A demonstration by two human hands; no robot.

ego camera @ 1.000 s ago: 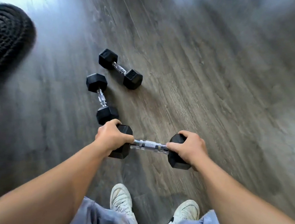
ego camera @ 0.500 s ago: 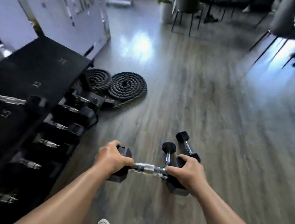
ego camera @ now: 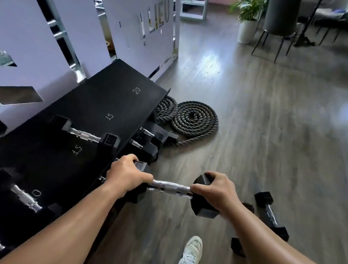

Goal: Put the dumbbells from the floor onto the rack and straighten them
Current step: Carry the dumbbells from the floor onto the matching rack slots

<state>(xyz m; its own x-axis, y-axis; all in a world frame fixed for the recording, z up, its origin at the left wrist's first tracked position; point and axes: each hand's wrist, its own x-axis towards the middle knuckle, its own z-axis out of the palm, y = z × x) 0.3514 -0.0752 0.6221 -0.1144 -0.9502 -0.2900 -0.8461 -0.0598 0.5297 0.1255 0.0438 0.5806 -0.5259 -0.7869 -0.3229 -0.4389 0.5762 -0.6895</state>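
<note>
I hold a black hex dumbbell with a chrome handle level in the air, at the front edge of the black rack. My left hand grips its left head and my right hand grips its right head. On the rack's top shelf lie a dumbbell beside the "15" marks and two more chrome handles nearer me. Lower shelves hold several dumbbells. Two small dumbbells stay on the floor at my right: one in plain sight, the other mostly hidden behind my right forearm.
Coiled battle ropes lie on the wooden floor past the rack's far end. A white partition wall runs behind the rack. Chairs and a potted plant stand at the back. My shoe is below the dumbbell.
I have straightened up and turned from the floor toward the rack, carrying the dumbbell in both hands. The rack has come close on my left; the two floor dumbbells now lie at my right.
</note>
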